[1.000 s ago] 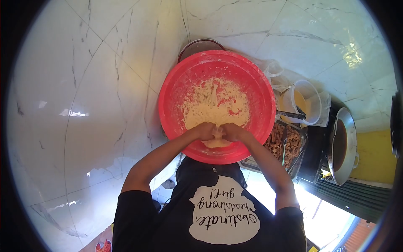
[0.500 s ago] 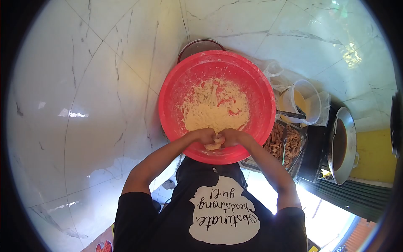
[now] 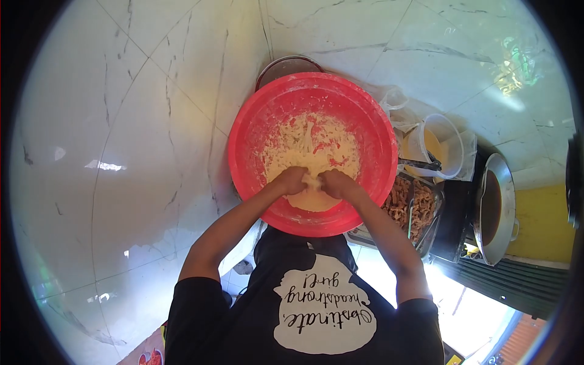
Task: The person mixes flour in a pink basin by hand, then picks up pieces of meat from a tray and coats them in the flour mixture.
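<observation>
A wide red basin (image 3: 250, 125) holds a bed of pale yellow flour (image 3: 328, 143), spread thin at the far side so that red shows through. Both fists are down in it, close together near the middle. My left hand (image 3: 293, 180) is closed, its fingers curled inward. Facing it, my right hand (image 3: 336, 184) is curled the same way. A pale flour-coated piece (image 3: 312, 181) shows between them, gripped from both sides; what lies under the coating cannot be made out. Smoother flour (image 3: 311, 201) lies just in front of the hands.
Right of the basin stand a tray of brown strips (image 3: 421, 210) and a clear tub (image 3: 453, 149) of yellowish liquid with a black-handled utensil (image 3: 426, 164) across it. Beyond is a wide metal pan (image 3: 506, 213) with brown liquid. Marbled tile walls (image 3: 152, 121) enclose the left and back.
Both hands have moved away from my body, from the basin's near side toward its middle. They now sit slightly farther apart, with the floured piece still between them.
</observation>
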Motion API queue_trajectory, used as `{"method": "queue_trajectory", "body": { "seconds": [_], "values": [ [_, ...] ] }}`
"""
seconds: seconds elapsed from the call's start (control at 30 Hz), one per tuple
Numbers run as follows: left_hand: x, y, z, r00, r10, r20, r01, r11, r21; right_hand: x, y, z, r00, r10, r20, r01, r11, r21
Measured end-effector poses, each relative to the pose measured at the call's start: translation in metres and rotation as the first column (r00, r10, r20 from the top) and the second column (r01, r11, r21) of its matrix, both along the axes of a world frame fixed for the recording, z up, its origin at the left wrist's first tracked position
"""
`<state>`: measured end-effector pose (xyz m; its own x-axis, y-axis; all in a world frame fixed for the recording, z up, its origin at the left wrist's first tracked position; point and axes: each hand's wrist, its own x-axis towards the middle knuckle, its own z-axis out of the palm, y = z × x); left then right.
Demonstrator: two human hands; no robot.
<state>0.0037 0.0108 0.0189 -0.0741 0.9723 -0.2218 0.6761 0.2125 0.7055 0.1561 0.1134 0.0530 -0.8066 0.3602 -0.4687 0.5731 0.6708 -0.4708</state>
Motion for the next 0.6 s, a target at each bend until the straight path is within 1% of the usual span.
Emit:
{"method": "queue_trajectory", "body": {
  "seconds": [0.03,0.1,0.13,0.2,0.23,0.3,0.33,0.4,0.43,0.5,0.53,0.57,0.6],
  "values": [
    [0.001,0.003,-0.005,1.0,0.0,0.002,0.0,1.0,-0.001,-0.001,-0.002,-0.004,1.0,0.0,0.002,0.0,1.0,-0.001],
    [0.002,0.009,-0.014,0.998,-0.027,-0.059,0.028,1.0,0.005,-0.005,-0.006,-0.008,0.993,0.074,-0.092,-0.043,0.955,0.293],
    [0.002,0.009,-0.018,0.998,-0.025,-0.059,0.026,1.0,0.006,-0.008,-0.007,-0.006,0.993,0.076,-0.092,-0.045,0.955,0.294],
    [0.007,0.005,-0.021,0.961,-0.276,0.009,0.276,0.96,-0.049,-0.009,-0.008,-0.003,0.981,0.097,0.167,-0.113,0.99,0.09],
    [0.013,0.002,-0.02,0.961,-0.278,0.011,0.278,0.959,-0.049,-0.006,-0.009,-0.005,0.981,0.094,0.169,-0.111,0.99,0.089],
    [0.023,-0.006,-0.013,0.921,-0.38,0.088,0.388,0.866,-0.315,0.002,-0.012,-0.007,0.971,0.134,0.197,-0.127,0.991,-0.047],
    [0.024,-0.01,-0.006,0.921,-0.378,0.09,0.387,0.866,-0.316,0.003,-0.01,-0.006,0.971,0.137,0.198,-0.129,0.99,-0.049],
    [0.025,-0.015,0.004,0.875,-0.462,0.147,0.484,0.834,-0.263,0.003,-0.006,-0.006,0.926,0.263,0.27,-0.201,0.951,-0.237],
    [0.022,-0.015,0.001,0.876,-0.459,0.149,0.482,0.835,-0.265,0.004,-0.005,-0.009,0.925,0.266,0.27,-0.203,0.95,-0.239],
    [0.014,-0.009,-0.01,0.85,-0.453,0.27,0.518,0.813,-0.267,0.005,-0.003,-0.017,0.958,0.201,0.203,-0.119,0.926,-0.357],
    [0.011,-0.009,-0.023,0.848,-0.455,0.27,0.52,0.812,-0.266,0.006,-0.004,-0.02,0.959,0.198,0.203,-0.116,0.927,-0.356],
    [0.008,-0.01,-0.036,0.874,-0.286,0.393,0.432,0.828,-0.359,0.008,-0.007,-0.023,0.964,0.206,0.168,-0.145,0.937,-0.317],
    [0.006,-0.011,-0.036,0.868,-0.096,0.487,0.348,0.818,-0.458,0.006,-0.011,-0.019,0.967,0.216,0.132,-0.174,0.946,-0.275]
  ]
}}
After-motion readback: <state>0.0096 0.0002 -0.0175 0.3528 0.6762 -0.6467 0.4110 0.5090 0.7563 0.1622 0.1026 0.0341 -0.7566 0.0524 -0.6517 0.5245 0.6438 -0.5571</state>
